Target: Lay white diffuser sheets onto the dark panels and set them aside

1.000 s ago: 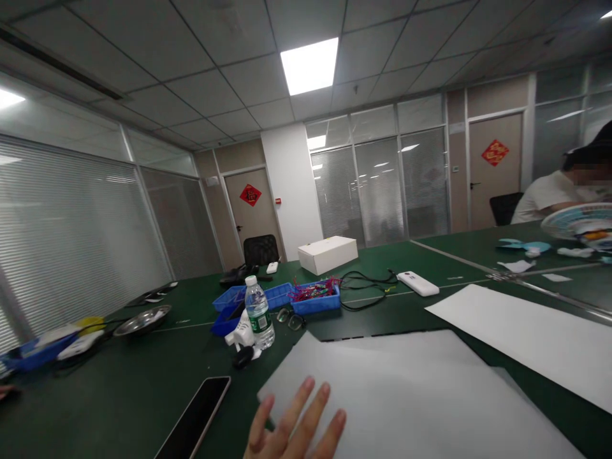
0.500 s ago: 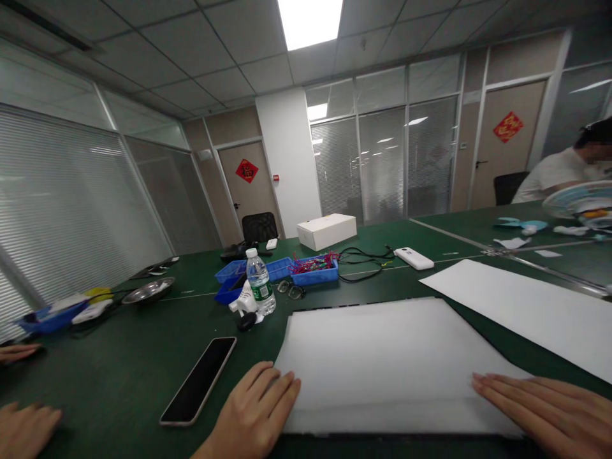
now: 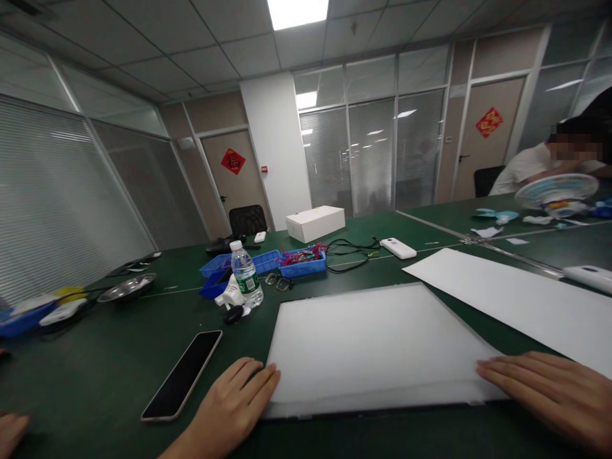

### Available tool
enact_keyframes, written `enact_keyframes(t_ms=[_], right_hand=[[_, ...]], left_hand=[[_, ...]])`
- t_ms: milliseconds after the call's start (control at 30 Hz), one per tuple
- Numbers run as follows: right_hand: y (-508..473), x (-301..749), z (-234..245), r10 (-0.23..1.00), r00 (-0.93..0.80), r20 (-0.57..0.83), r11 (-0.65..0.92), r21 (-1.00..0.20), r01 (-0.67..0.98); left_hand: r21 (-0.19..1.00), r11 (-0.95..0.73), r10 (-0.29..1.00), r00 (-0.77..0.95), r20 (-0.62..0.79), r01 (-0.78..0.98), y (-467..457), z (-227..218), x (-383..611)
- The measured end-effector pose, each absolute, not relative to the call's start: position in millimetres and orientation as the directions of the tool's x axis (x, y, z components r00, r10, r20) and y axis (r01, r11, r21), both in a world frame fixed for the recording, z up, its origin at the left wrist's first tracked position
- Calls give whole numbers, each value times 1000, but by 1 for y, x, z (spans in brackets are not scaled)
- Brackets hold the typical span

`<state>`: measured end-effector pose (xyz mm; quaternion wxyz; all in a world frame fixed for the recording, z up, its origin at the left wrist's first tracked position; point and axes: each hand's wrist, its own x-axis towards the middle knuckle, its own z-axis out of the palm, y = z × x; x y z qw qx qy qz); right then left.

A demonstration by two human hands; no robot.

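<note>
A white translucent sheet [image 3: 373, 344] lies flat on a dark-edged panel, whose thin black rim [image 3: 363, 413] shows along the near side. My left hand [image 3: 239, 392] rests at the sheet's near left edge, fingers stretched out and touching the border. On the opposite side, my right hand [image 3: 545, 392] lies flat with straight fingers, its tips on the near right corner. Neither hand is wrapped round anything. Left of my left hand lies a smartphone [image 3: 184, 376] with a dark screen.
A water bottle [image 3: 247, 277] stands beside blue trays [image 3: 302, 262] of small parts and a pair of glasses [image 3: 278, 281]. Another white sheet [image 3: 507, 299] lies to the right. Farther back are a white box [image 3: 315, 223] and a seated person [image 3: 526, 167] behind a fan [image 3: 557, 191]. Another person's hand [image 3: 12, 430] shows at lower left.
The sheet's sides, bowed outward before, now lie straighter along the panel. Both hands stay at its edges. The view has shifted slightly right, and the other person's hands at left have mostly left view.
</note>
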<state>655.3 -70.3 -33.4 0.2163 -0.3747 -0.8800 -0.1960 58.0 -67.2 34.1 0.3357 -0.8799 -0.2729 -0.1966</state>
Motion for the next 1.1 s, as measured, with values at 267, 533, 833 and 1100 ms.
enact_keyframes(t_ms=[267, 533, 833, 1100], right_hand=[[-67, 671, -38, 644, -672, 364, 705, 58, 707], [-71, 665, -25, 641, -688, 341, 687, 146, 712], [-72, 667, -21, 748, -590, 303, 596, 83, 799], [-77, 657, -34, 992, -109, 69, 120, -202, 972]], left_hand=[[-560, -641, 408, 851, 332, 525, -71, 52, 50], [-390, -687, 612, 777, 144, 613, -84, 42, 38], [-201, -615, 750, 644, 151, 763, -88, 43, 33], [-15, -445, 894, 445, 57, 895, -84, 17, 38]])
